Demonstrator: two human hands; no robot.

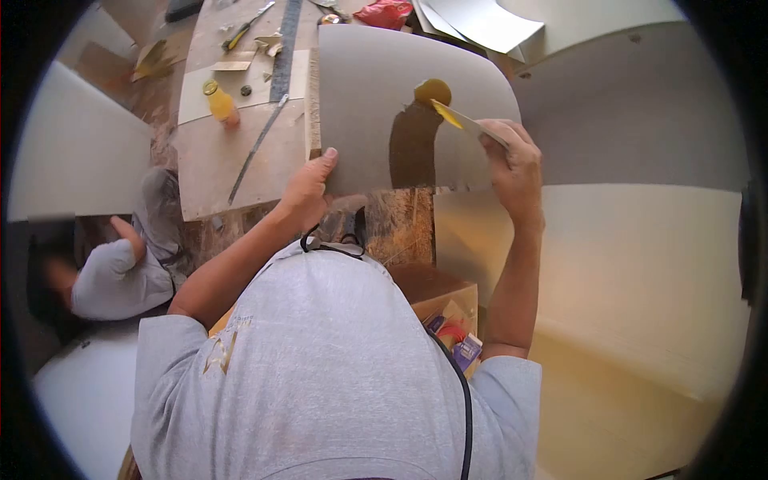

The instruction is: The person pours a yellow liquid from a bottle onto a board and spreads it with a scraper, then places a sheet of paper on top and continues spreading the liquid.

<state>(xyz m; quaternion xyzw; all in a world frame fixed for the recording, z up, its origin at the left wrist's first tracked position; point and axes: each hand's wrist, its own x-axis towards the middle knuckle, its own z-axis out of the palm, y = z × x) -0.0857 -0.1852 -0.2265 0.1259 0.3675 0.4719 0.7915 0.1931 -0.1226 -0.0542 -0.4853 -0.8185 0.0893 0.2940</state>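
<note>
My left hand [308,188] grips the near left corner of a grey panel [352,104], thumb on top and fingers hidden below. Between the fingertips and thumb of my right hand [514,164] is a thin, pale flat spreader [474,126]. Yellow, glue-like stuff coats the spreader's tip, which touches or hovers just over the panel. Beside that tip lies a round yellow-brown puddle [433,92]. From it a wide, dark wet-looking streak [412,148] runs toward the panel's near edge.
On the worktable [200,172] left of the panel are a bottle of yellow liquid [218,104], a dark cap [246,90], a metal ruler [286,48], a thin dark strip [258,148] and a yellow-handled tool [240,34]. Another person [128,272] is at the left.
</note>
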